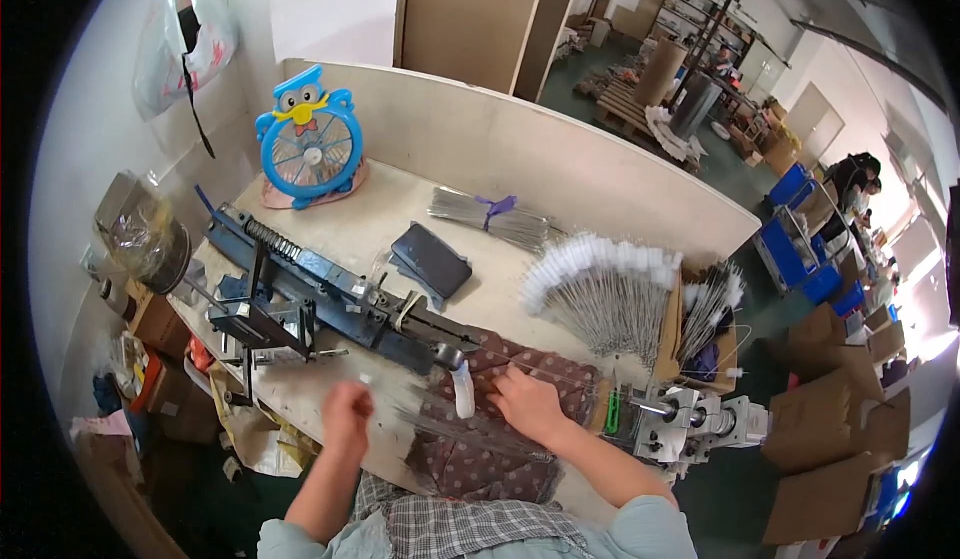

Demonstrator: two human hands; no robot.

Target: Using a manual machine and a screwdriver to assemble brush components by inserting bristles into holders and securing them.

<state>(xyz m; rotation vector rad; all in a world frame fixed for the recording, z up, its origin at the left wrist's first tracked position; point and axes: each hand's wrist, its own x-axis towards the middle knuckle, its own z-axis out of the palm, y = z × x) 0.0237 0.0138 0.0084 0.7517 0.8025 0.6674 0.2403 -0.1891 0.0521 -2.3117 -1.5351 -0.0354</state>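
Note:
My left hand (347, 417) is raised over the table's front edge, its fingers curled together and blurred. A small whitish speck shows by its fingertips, too smeared to name. My right hand (527, 402) is over a brown dotted cloth (470, 467), fingers drawn together where a thin metal wire passes; the grip itself is partly hidden. Left of it, a white tapered piece (463, 391) hangs at the end of a long dark metal bench machine (385, 317). Loose thin wires (465, 427) lie across the cloth between my hands.
Behind the machine lie a dark wallet-like case (432, 261) and a tied wire bundle (490, 214). A blue cartoon fan (312, 154) stands at back left. White-tipped wires (605, 294) fan out at right, near a green-handled tool (612, 412) and a silver clamp mechanism (700, 424).

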